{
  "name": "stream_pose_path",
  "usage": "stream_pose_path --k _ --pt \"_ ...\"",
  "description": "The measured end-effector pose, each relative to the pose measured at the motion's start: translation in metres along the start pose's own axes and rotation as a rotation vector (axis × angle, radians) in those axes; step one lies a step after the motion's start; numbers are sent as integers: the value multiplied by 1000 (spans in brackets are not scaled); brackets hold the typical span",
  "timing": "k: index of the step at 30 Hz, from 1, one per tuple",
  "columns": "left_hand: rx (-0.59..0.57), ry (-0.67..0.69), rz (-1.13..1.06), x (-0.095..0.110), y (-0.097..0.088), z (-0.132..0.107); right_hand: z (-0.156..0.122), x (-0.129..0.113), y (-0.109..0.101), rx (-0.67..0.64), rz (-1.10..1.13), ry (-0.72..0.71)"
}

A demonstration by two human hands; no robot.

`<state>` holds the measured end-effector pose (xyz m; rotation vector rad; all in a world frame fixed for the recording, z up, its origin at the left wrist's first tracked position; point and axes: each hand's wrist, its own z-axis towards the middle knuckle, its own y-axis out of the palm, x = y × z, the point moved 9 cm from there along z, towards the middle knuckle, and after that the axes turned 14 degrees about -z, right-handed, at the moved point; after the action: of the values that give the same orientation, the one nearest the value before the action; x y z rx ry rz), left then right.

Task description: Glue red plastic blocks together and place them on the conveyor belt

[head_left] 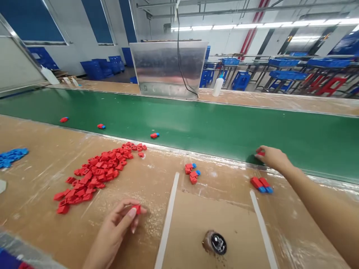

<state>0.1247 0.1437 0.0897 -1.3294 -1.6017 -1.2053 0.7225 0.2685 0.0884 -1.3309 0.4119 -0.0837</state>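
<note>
A small red plastic piece [137,209] is pinched between the thumb and fingers of my left hand [117,228], above the brown table left of the cardboard. My right hand [270,157] reaches over the near edge of the green conveyor belt, its fingers closed on a red plastic part [261,153] that they mostly cover. Just below that hand, two red parts with blue ends [261,184] lie side by side on the table. Left of them is a small group of red-and-blue parts [192,172]. A big heap of red pieces [97,173] spreads beyond my left hand.
The green belt [224,127] crosses the view and carries several red-and-blue parts [154,135]. A black-topped small jar [218,243] stands on the cardboard [185,228] between white tape strips. Blue pieces [12,157] lie far left. A metal panel [171,71] and white bottle [218,86] stand behind.
</note>
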Motion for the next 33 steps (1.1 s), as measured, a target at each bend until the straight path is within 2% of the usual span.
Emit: stream_pose_path --k 3,6,11,13,15,19,22,26,29,33 --pt "-121 -85 -172 -9 25 -11 -36 21 -26 -28 -34 73" --pt "-215 -140 -224 -16 41 -21 -95 25 -47 -73 10 61" --pt "-356 -173 -258 -29 70 -39 -207 -7 -62 -199 188 -29" --pt "-406 -166 -278 -36 84 -47 -242 -25 -69 -255 284 -35" --pt "-457 -174 -315 -46 101 -57 -267 -42 -82 -257 366 -26" --pt "-601 -239 -372 -71 140 -80 -293 -71 -106 -177 445 -56" --pt "-652 -222 -329 -83 154 -88 -304 -96 -105 -199 427 -131" --pt "-592 -143 -297 -89 144 -85 -312 -130 -94 -208 343 -236" --pt "-546 -116 -296 -92 133 -83 -313 -155 -91 -142 233 -332" --pt "-517 -109 -294 -96 129 -83 -313 -185 -91 -77 110 -474"
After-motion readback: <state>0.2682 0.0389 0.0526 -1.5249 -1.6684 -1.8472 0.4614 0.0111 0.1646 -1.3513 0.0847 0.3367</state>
